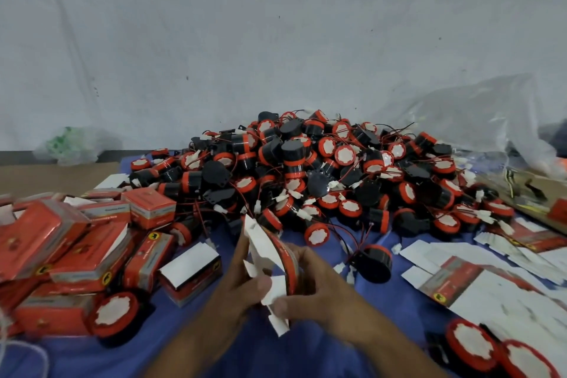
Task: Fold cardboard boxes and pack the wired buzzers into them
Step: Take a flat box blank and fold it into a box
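Observation:
Both my hands hold one flat, unfolded cardboard box [270, 258], red outside and white inside, edge-on above the blue cloth. My left hand [236, 282] grips its left side with the thumb on a white flap. My right hand [316, 282] pinches its right side and lower flap. Behind them lies a big heap of black and red wired buzzers [306, 169]. One loose buzzer [372, 262] lies just right of my hands.
Folded red boxes [76, 242] are piled at the left, with a buzzer [115, 316] in front of them. Flat box blanks [491, 282] lie at the right, two buzzers [491, 353] below them. Plastic bags [478, 113] sit against the white wall.

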